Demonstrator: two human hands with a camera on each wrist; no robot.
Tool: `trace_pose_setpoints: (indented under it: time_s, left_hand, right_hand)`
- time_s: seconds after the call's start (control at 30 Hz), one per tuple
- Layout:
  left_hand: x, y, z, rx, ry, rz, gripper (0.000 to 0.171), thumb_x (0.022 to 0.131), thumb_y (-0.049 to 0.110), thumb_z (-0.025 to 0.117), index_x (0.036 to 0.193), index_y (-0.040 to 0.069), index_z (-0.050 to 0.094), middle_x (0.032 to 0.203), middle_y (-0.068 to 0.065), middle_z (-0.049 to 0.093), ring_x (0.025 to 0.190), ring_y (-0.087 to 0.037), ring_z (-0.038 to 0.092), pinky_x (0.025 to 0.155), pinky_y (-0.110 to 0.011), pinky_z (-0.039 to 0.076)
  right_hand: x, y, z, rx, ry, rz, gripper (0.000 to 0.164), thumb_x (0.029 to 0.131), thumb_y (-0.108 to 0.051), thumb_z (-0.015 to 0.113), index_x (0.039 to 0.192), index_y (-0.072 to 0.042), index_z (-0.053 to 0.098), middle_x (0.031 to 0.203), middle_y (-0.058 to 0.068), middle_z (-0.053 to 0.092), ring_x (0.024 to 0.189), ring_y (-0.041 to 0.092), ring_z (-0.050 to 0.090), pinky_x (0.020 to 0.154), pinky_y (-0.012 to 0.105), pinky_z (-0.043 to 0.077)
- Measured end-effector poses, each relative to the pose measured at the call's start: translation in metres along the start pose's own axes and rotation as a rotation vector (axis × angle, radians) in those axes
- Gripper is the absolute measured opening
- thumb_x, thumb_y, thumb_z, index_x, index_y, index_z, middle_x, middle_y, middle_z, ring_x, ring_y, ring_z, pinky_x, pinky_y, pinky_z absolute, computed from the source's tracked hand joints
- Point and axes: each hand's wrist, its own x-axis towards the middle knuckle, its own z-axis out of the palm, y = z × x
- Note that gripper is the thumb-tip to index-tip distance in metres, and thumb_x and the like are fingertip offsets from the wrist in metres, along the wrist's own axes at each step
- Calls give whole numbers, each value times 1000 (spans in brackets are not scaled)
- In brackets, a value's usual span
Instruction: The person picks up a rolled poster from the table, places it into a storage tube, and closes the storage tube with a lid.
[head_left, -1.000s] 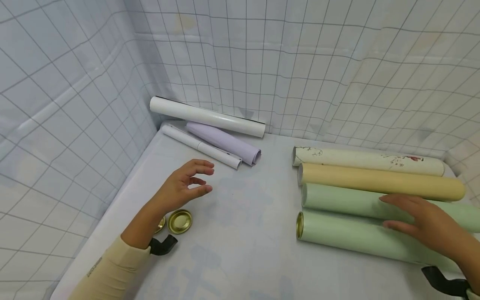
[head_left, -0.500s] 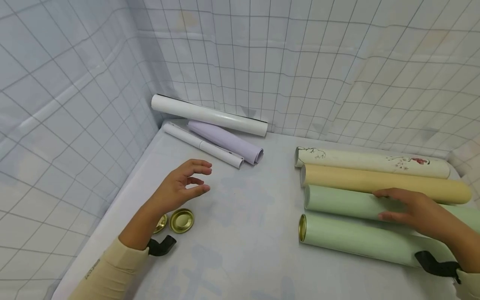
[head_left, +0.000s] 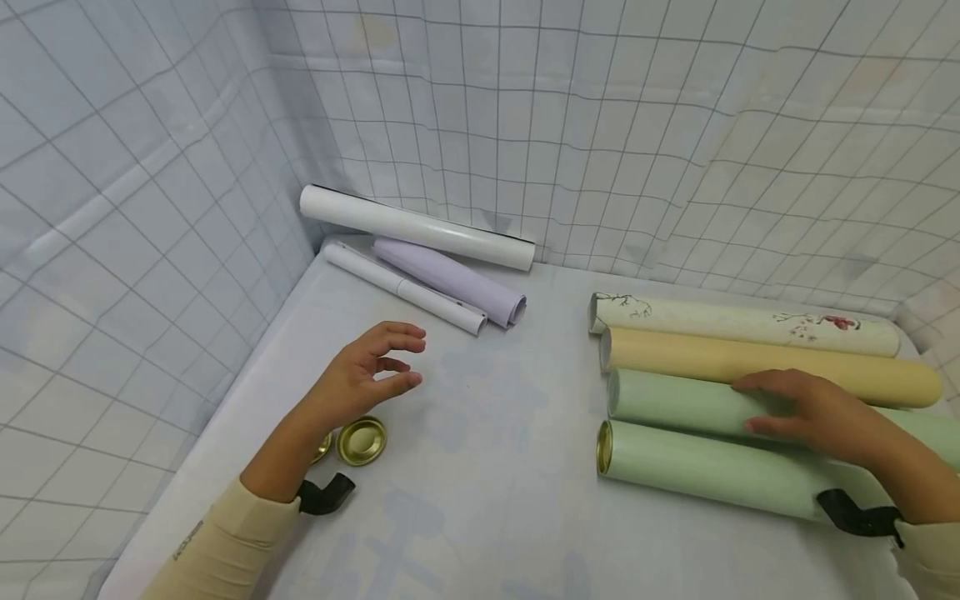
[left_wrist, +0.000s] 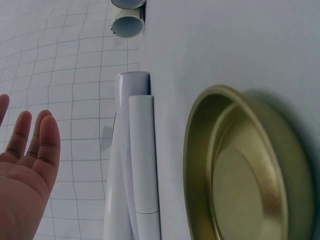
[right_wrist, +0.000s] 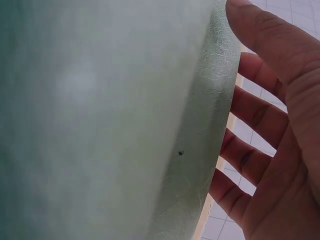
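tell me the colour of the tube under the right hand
The tube is pale green, clearest in the head view.

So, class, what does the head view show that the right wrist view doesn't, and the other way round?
Only the head view: the left hand, the round gold pieces, the lavender roll and the white rolls.
Only the right wrist view: a small dark speck on a green tube and the inner sides of the right fingers.
Both: the right hand, green tube and grid-lined backdrop, though which green tube fills the close-up is unclear.
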Motion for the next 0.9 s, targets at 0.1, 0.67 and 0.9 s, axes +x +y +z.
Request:
trace_pose_setpoints:
  time_s: [0.1,0.67,0.9]
  left_hand:
    - [-1,1,-1,2,-1,1,33,88,-2,74,118,5,63,133,-6,53,120,-17,54,91,-32,54]
    - [-6,0,1,5,12,-16,32,88,-2,73,118,6,64,133,-5,53,118,-20,56,91,-32,54]
    - [-7,-1,1,3,20,-29,32,88,-2,73,117,5,64,132,-6,53,117,-19,56,92,-32,54]
  right_hand:
    - [3,0,-1,28,-27,10,47,78,-28,86,120,-15,70,120,2,68,110,-4,52,87,2,31]
    - [21,2,-5,49,-188,-12,60,79,-40,83,131,-13,65,124,3,66,110,11,59,86,16,45]
    - [19,0,-4,114,-236,77,62,82,-44,79,135,-18,62,130,-1,62,114,1,52,88,11,40]
